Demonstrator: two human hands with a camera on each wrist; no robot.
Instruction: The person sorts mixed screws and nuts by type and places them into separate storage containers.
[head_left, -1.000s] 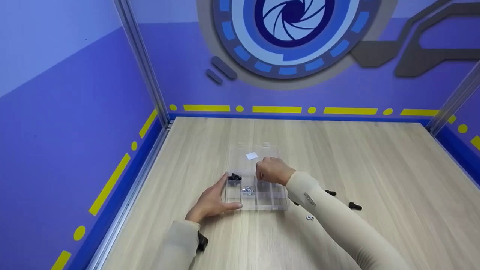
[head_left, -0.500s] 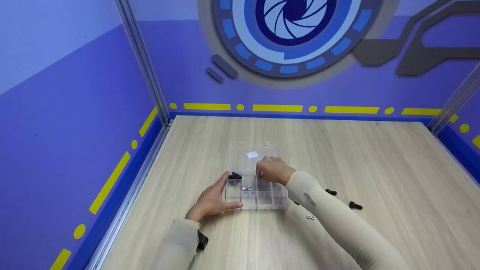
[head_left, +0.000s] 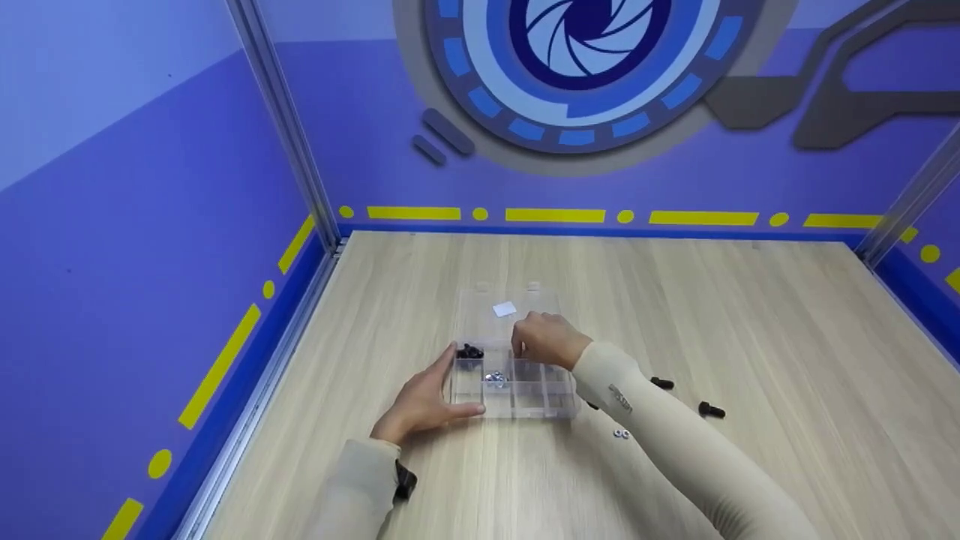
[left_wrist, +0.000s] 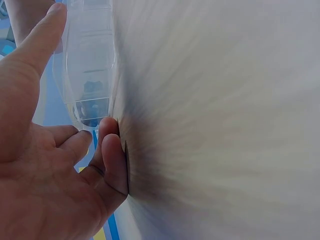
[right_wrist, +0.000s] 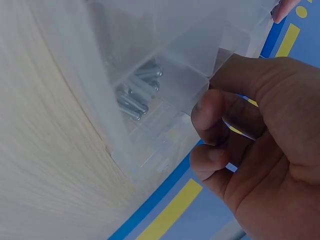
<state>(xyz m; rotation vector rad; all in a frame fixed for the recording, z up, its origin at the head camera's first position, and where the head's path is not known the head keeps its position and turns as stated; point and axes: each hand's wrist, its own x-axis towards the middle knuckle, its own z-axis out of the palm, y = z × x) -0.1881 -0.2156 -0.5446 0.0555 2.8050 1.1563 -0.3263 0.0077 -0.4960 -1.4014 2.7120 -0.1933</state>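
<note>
A clear plastic compartment box (head_left: pixel 529 412) lies on the table with its lid (head_left: pixel 517 326) folded back. My left hand (head_left: pixel 420 401) steadies its left front corner, thumb along the front and fingers against the left side. Curled at the third rear compartment, my right hand (head_left: pixel 551 340) pinches a clear divider (right_wrist: pixel 187 60) between thumb and index finger; fingertip contact is partly hidden. Black bolts (head_left: pixel 470 352) fill the rear left compartment, and small shiny nuts (head_left: pixel 496 379) lie in another. In the right wrist view, silver screws (right_wrist: pixel 140 90) sit inside the box.
Two black bolts (head_left: pixel 711 410) (head_left: pixel 662 383) lie on the wooden table (head_left: pixel 787 337) right of the box. Two small nuts (head_left: pixel 621 433) rest near the right forearm, which partly covers another dark piece (head_left: pixel 592 406). Blue panels (head_left: pixel 172 262) wall the table's left and back.
Both hands keep nearly the same places on the box. The head view has shifted very slightly; the loose bolts and nuts have not moved.
</note>
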